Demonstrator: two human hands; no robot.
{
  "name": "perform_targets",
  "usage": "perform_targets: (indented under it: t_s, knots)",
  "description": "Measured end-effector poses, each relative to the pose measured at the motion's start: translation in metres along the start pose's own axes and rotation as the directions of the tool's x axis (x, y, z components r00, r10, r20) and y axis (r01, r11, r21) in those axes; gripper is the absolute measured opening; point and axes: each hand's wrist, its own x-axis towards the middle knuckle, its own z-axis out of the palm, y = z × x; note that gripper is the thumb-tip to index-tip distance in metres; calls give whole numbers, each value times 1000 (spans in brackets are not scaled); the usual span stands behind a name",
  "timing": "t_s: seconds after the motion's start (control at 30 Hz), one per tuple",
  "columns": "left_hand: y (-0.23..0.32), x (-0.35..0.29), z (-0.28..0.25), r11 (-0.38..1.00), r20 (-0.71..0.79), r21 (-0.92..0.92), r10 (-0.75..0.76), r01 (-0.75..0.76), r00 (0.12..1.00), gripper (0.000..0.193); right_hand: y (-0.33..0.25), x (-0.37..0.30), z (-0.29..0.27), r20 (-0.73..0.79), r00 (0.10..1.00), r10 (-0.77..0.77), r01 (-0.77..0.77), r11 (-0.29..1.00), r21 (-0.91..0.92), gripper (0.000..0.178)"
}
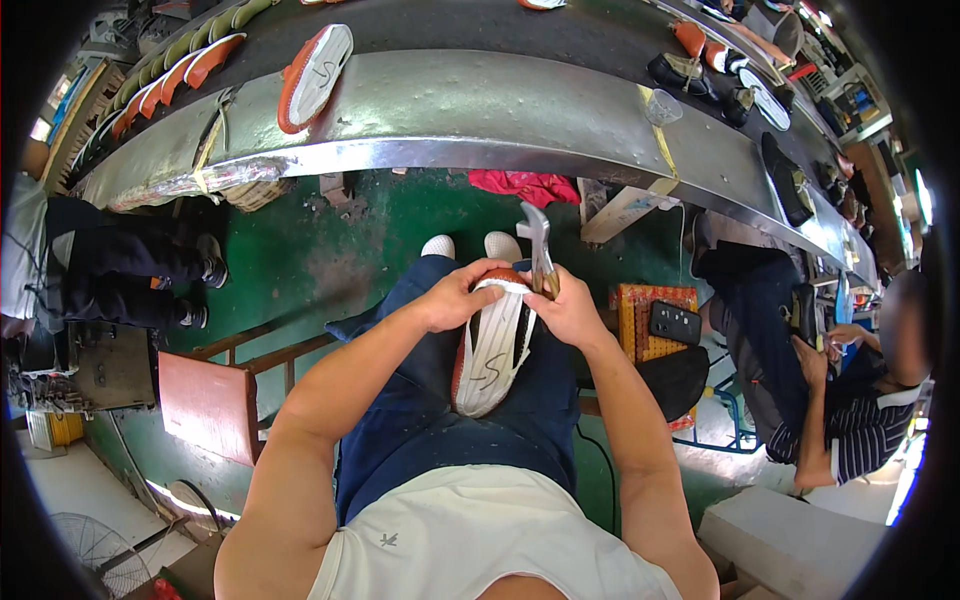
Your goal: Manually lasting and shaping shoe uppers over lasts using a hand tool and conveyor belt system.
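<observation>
A shoe [495, 350] on its last lies bottom up across my lap, its toe pointing away from me. Its underside is off-white with a dark pen mark, and reddish-brown upper shows at the toe and along the left side. My left hand [456, 298] grips the toe from the left, thumb pressed on the folded edge. My right hand [568, 310] is closed around the handles of metal lasting pincers [540, 243], whose head points up and away. The right thumb also presses the toe's edge. What the right fingers do beneath is hidden.
Ahead runs a metal-edged conveyor bench [430, 105] with a similar orange shoe [316, 80] and other shoes. A person [850, 400] sits at the right, another person [90, 250] at the left. A pinkish stool [208, 407] and a phone [675, 322] flank me.
</observation>
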Motion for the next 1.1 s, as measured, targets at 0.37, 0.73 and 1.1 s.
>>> perform_targets:
  t_s: [0.37,0.73,1.1]
  knots:
    - [-25,-72,62,913,-353,338,-104,230,930,57,8,-91,42,-173,908,381,-385,923,11,49]
    - [-41,-100,67,927,-159,232,-262,294,952,96,-28,-132,-20,332,943,26,106,921,-374,42]
    - [-92,-71,82,869,-424,-486,-333,99,842,64,-23,-120,21,400,914,75,139,866,-481,22]
